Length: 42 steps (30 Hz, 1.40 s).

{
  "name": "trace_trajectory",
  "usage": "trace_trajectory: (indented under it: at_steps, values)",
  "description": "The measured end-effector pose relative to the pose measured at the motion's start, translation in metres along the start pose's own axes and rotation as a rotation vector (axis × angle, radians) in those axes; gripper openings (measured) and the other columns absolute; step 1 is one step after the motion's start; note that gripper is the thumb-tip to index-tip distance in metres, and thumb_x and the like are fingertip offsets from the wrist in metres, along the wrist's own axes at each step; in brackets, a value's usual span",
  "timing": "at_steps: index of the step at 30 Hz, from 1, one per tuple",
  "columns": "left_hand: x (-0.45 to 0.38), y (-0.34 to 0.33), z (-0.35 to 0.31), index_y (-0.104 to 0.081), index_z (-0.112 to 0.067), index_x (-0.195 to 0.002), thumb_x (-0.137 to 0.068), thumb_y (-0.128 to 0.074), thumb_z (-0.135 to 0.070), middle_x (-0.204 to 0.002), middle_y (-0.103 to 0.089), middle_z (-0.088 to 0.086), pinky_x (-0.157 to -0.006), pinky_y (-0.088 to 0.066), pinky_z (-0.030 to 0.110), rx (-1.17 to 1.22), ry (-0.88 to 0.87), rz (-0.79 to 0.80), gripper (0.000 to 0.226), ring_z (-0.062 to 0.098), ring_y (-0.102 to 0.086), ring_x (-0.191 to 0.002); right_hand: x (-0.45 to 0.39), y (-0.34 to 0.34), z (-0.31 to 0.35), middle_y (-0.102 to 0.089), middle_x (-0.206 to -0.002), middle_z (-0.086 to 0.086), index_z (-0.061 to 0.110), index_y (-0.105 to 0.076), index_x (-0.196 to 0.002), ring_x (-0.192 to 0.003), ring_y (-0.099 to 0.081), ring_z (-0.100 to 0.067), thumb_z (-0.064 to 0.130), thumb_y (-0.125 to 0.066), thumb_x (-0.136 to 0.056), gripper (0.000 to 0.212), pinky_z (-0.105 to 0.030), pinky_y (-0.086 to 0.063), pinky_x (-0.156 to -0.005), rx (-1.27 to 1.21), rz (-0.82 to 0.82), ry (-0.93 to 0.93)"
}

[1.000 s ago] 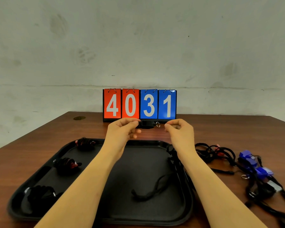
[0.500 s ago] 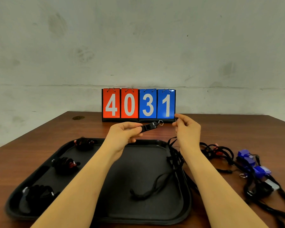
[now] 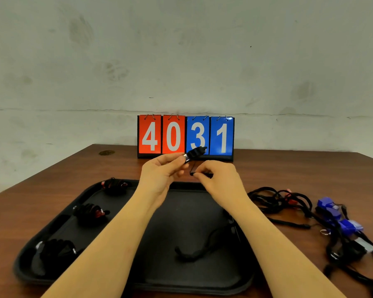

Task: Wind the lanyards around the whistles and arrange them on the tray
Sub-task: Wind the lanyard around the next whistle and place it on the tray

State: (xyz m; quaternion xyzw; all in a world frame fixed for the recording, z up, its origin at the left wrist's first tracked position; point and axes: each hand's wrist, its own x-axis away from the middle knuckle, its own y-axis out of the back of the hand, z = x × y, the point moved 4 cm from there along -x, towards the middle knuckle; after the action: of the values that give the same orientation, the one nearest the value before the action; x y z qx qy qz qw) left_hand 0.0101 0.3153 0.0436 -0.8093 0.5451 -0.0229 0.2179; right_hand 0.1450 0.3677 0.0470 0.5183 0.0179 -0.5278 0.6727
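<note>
Above tray (image 3: 235,284): left hand (image 3: 159,171) pinches whistle (image 3: 195,153) steady for winding;
Just below it: right hand (image 3: 219,176) pinches lanyard (image 3: 194,168), probably keeping it taut

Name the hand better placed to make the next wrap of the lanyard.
Right. The right hand already pinches the lanyard just below the black whistle, which the left hand holds.

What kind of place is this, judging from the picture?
Probably a plain indoor work station set up for recording a task, not a home: a bare stained wall, a wooden table with a flip number board reading 4031, and a black tray.
</note>
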Motion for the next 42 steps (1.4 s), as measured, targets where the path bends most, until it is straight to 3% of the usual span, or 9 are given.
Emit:
trace_trajectory:
  at_steps: [5, 9, 13, 16, 20, 25, 33, 38, 42]
  values:
    - [0.002, 0.001, -0.003, -0.068, -0.016, -0.09, -0.083, -0.063, -0.006, -0.085, -0.071, 0.005, -0.072, -0.057, 0.028, -0.294, -0.145, -0.047, 0.013, 0.016, -0.069, -0.075, 0.005, 0.005, 0.025, -0.066, -0.094, 0.008, 0.021, -0.065, -0.1, -0.084, -0.057, -0.005, 0.035, -0.055, -0.09, 0.02, -0.024, -0.05, -0.075, 0.087, 0.06, 0.206]
    - [0.003, -0.003, -0.004, -0.068, -0.019, -0.091, -0.084, -0.063, -0.008, -0.085, -0.07, 0.001, -0.063, -0.053, 0.016, -0.495, -0.216, 0.008, 0.014, 0.008, -0.068, -0.075, 0.004, 0.012, 0.022, -0.063, -0.101, 0.004, 0.017, -0.062, -0.107, -0.092, -0.056, -0.006, 0.024, -0.052, -0.093, 0.018, -0.022, -0.048, -0.081, 0.08, 0.032, 0.271]
    - [0.007, -0.011, -0.001, -0.067, -0.021, -0.092, -0.086, -0.06, -0.005, -0.082, -0.069, -0.001, -0.063, -0.052, 0.013, -0.601, -0.232, 0.113, 0.018, 0.004, -0.066, -0.069, 0.005, 0.014, 0.02, -0.061, -0.095, -0.001, 0.011, -0.063, -0.098, -0.087, -0.047, -0.007, 0.013, -0.055, -0.091, 0.011, -0.016, -0.04, -0.071, 0.09, -0.093, 0.336]
    - [0.009, -0.013, -0.001, -0.067, -0.02, -0.094, -0.085, -0.06, -0.001, -0.086, -0.07, 0.0, -0.071, -0.054, 0.016, -0.541, -0.213, 0.16, 0.022, 0.007, -0.069, -0.075, 0.003, 0.018, 0.016, -0.06, -0.096, 0.0, 0.012, -0.064, -0.094, -0.089, -0.051, -0.011, 0.014, -0.056, -0.09, 0.009, -0.014, -0.04, -0.07, 0.077, -0.18, 0.299]
    - [0.009, -0.014, 0.002, -0.066, -0.017, -0.094, -0.082, -0.064, -0.001, -0.086, -0.071, 0.002, -0.075, -0.055, 0.02, -0.514, -0.174, 0.173, 0.02, 0.011, -0.07, -0.077, 0.0, 0.017, 0.009, -0.065, -0.093, 0.004, 0.014, -0.064, -0.098, -0.09, -0.058, -0.008, 0.019, -0.054, -0.092, 0.012, -0.024, -0.051, -0.08, -0.073, -0.114, 0.127]
    - [0.01, -0.014, 0.001, -0.067, -0.014, -0.089, -0.08, -0.064, 0.002, -0.078, -0.071, 0.002, -0.068, -0.055, 0.018, -0.44, -0.127, 0.193, 0.018, 0.011, -0.07, -0.072, -0.001, 0.022, 0.001, -0.065, -0.081, 0.013, 0.019, -0.068, -0.086, -0.084, -0.061, -0.001, 0.015, -0.064, -0.085, 0.006, -0.008, -0.046, -0.076, -0.37, -0.132, -0.083]
    - [0.015, -0.019, -0.004, -0.068, -0.009, -0.09, -0.079, -0.063, 0.005, -0.077, -0.073, 0.002, -0.069, -0.056, 0.021, -0.325, -0.093, 0.298, 0.019, 0.015, -0.07, -0.074, 0.0, 0.027, -0.007, -0.072, -0.079, -0.011, 0.007, -0.073, -0.074, -0.081, -0.069, -0.025, 0.007, -0.071, -0.071, 0.004, -0.04, -0.058, -0.076, -1.07, 0.046, -0.39]
    - [0.012, -0.017, -0.008, -0.066, -0.006, -0.088, -0.077, -0.06, 0.007, -0.076, -0.073, 0.006, -0.067, -0.058, 0.023, -0.097, -0.084, 0.231, 0.018, 0.017, -0.07, -0.07, -0.001, 0.023, -0.008, -0.06, -0.071, -0.016, 0.0, -0.07, -0.079, -0.055, -0.052, -0.016, -0.003, -0.061, -0.08, 0.01, -0.024, -0.044, -0.051, -1.081, 0.039, -0.391]
    - [0.011, -0.014, -0.008, -0.067, -0.006, -0.088, -0.078, -0.061, 0.007, -0.075, -0.073, 0.007, -0.067, -0.058, 0.022, -0.033, -0.096, 0.151, 0.017, 0.016, -0.07, -0.069, 0.0, 0.019, -0.006, -0.062, -0.067, -0.012, 0.002, -0.07, -0.082, -0.048, -0.042, -0.011, 0.003, -0.066, -0.08, 0.005, -0.019, -0.034, -0.043, -0.949, 0.067, -0.311]
